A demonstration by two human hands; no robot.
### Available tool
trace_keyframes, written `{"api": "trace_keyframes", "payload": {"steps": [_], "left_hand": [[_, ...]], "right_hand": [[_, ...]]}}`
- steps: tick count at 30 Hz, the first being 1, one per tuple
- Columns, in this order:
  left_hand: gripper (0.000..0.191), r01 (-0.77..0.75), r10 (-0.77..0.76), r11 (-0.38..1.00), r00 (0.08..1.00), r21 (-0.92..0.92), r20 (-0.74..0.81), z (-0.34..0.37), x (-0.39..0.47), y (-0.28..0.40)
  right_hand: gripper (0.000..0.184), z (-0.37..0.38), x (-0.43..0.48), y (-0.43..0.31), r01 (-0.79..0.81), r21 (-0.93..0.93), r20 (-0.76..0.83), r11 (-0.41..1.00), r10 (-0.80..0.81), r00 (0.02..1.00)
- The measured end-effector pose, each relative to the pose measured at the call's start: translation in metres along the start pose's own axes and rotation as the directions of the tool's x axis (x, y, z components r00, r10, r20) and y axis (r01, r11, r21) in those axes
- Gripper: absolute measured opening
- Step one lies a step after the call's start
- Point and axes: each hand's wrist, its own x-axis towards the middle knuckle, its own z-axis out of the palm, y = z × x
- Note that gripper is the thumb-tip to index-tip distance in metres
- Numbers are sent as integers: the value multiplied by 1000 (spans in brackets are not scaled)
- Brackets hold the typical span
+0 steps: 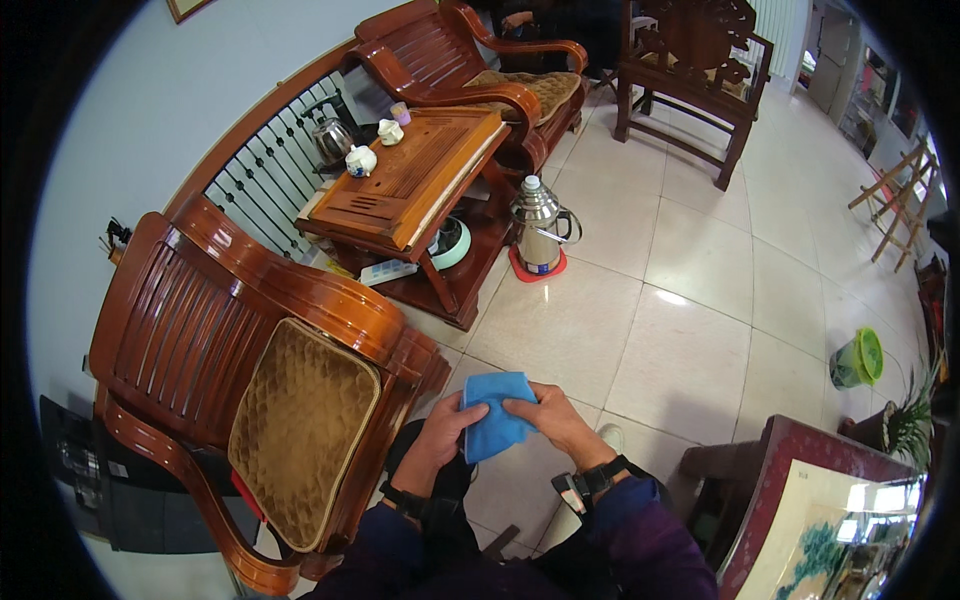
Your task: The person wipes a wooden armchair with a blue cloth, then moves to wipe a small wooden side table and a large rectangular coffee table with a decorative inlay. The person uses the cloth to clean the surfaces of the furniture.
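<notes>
A folded blue cloth [496, 420] is held up in front of my body, above the tiled floor. My left hand [445, 429] grips its left edge, thumb lying on top. On the opposite side my right hand [553, 420] pinches the cloth, its thumb also on the upper face. The fingers behind the cloth are hidden. To the left stands a wooden armchair [345, 319] with a brown quilted seat cushion [304, 435]. Dark straps circle both my wrists.
Ahead is a wooden tea table [405, 180] bearing a white teapot [361, 161] and a metal kettle [331, 141]. A thermos flask [536, 225] stands on a red mat [538, 274]. At right are a glass-topped table [757, 517] and a green bucket [856, 360]. Someone's hand [517, 20] shows at the back.
</notes>
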Motion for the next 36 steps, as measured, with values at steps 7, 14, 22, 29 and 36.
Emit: {"api": "trace_keyframes", "payload": {"steps": [7,14,22,29,36], "left_hand": [[39,-255,252,967,930,24,-267,-19,55,55],[40,-187,832,455,438,870,-341,-96,116,238],[39,110,797,40,596,993,-98,-141,221,289],[47,-132,703,-114,689,985,174,-151,258,252],[54,10,669,-249,725,968,165,-223,267,282]], "right_hand": [[33,-16,16,-17,103,238,-221,966,-50,974],[27,-8,37,-26,44,157,-61,987,-35,998],[26,3,62,-19,51,-47,-39,998,-53,998],[28,10,73,-14,75,-84,-35,994,-79,996],[27,17,82,-15,81,-153,-38,985,-88,995]]}}
